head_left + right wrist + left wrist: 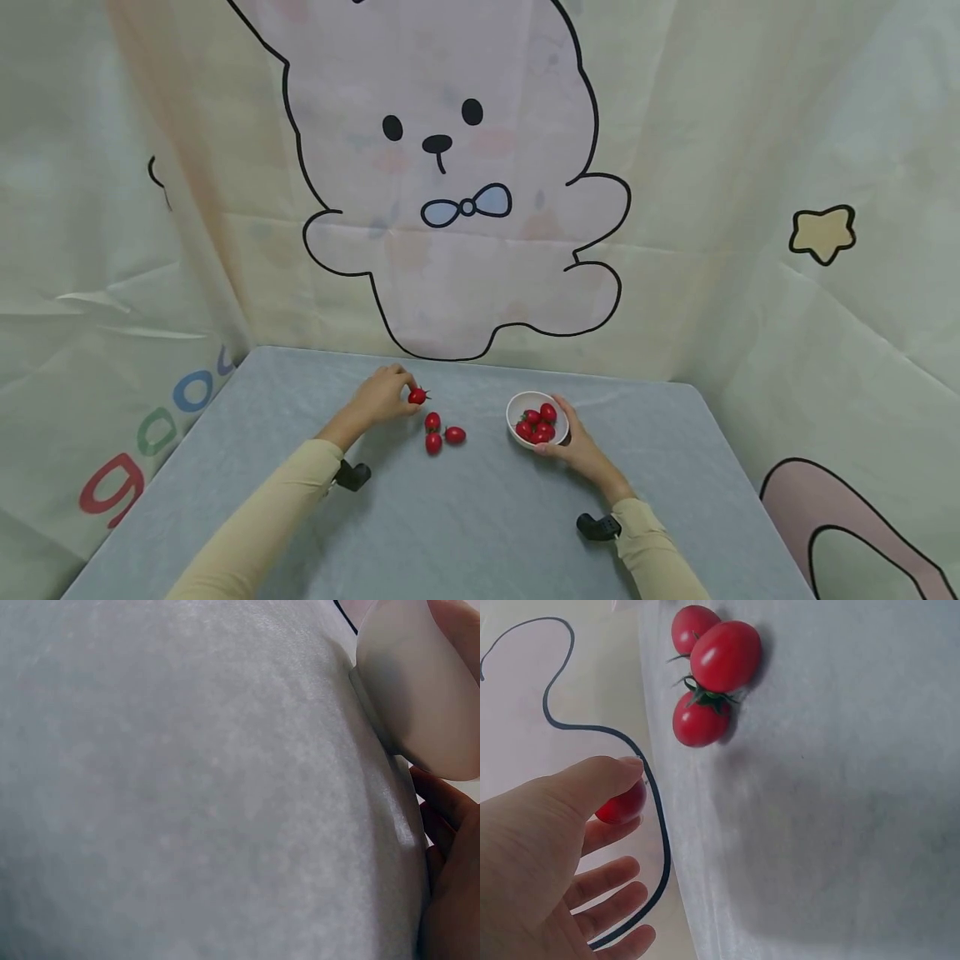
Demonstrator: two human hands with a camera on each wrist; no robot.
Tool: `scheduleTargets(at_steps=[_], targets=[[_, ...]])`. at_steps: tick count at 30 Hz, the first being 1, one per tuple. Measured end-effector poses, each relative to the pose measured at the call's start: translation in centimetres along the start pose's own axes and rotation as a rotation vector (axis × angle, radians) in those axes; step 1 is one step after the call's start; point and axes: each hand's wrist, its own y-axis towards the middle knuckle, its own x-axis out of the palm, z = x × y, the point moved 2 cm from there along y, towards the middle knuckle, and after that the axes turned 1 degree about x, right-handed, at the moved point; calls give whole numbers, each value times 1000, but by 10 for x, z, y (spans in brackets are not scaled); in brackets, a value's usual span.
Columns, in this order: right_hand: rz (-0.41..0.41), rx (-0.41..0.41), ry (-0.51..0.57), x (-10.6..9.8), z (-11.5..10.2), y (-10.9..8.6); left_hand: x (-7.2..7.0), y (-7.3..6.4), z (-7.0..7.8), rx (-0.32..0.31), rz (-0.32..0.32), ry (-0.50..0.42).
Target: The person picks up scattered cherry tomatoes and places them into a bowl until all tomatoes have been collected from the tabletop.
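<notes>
One grey-blue tabletop (465, 529). Two hands: right hand (579, 447) curled round one white bowl (420, 690); left hand (384, 394) pinching one cherry tomato (417, 397), other fingers loosely spread. Bowl holds at least five tomatoes (548, 412). Three loose tomatoes (433, 444) between hands, nearer left.

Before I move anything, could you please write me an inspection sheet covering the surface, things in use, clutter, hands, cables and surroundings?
Surface: table with a pale grey-blue top.
Things in use: white bowl with several tomatoes inside; three loose tomatoes on the table.
Clutter: nothing seen.
Hands: left hand pinches one tomato; right hand grips the bowl's side.
Cables: nothing seen.
Surroundings: backdrop printed with cartoon figures.
</notes>
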Motion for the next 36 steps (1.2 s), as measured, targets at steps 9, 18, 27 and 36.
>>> scheduleTargets(at_steps=[9, 18, 27, 36], targets=[[30, 20, -40, 4, 25, 10, 4, 4, 8, -16, -20, -12], [28, -19, -7, -1, 9, 4, 5, 12, 27, 17, -13, -19], [-6, -9, -22, 0, -9, -6, 9, 21, 47, 51, -22, -22], [-4, -7, -16, -1, -7, -3, 14, 30, 67, 102, -37, -39]])
